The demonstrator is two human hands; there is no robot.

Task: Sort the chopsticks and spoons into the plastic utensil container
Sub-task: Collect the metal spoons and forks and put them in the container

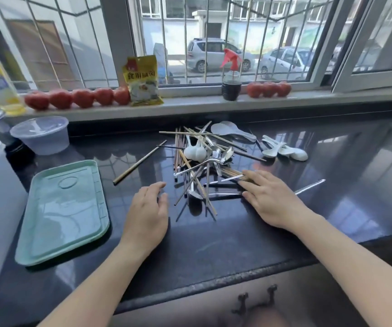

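Only the right hand (pixel 269 201), fingers straight, touches chopsticks (pixel 234 173).

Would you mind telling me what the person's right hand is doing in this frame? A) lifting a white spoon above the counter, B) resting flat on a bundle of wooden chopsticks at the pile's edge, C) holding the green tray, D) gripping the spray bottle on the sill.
B: the right hand lies with fingers extended over the wooden chopsticks beside the pile, lifting nothing.
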